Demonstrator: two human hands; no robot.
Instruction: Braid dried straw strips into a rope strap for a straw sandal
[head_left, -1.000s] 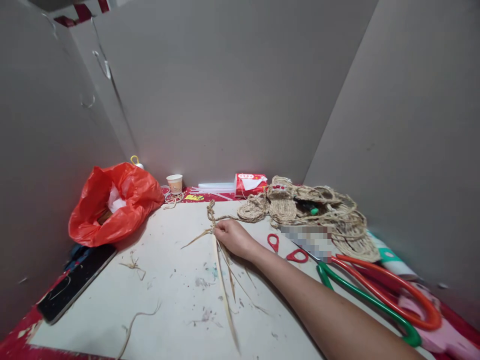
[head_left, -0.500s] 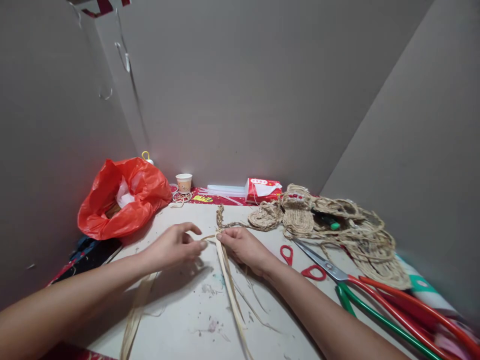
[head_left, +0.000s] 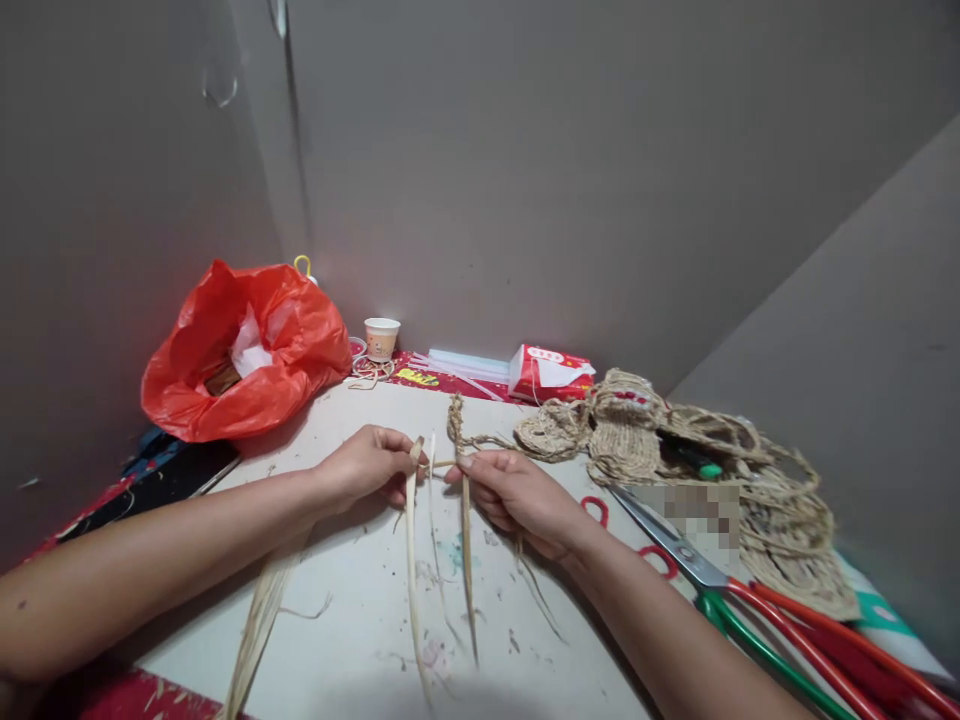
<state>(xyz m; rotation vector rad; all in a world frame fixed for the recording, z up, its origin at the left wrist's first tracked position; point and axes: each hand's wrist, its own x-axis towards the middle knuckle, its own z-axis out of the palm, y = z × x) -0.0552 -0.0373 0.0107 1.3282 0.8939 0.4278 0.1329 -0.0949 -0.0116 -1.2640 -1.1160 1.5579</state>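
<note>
My left hand pinches a pale flat straw strip between thumb and fingers; its long end hangs down over the white board. My right hand grips the lower end of a short straw braid, from which a browner strip trails toward me. A short piece of straw stretches between the two hands. Thin loose strands hang beneath the right hand. Below my left forearm lies a bundle of loose straw strips.
A red plastic bag stands at the back left, beside a paper cup. A red tissue pack lies at the back. On the right are woven straw pieces, red-handled scissors and large shears.
My left hand, open and apart before, now holds the pale strip, which has shifted left away from the braid. My right hand keeps its grip on the braid. The camera view has tilted down.
</note>
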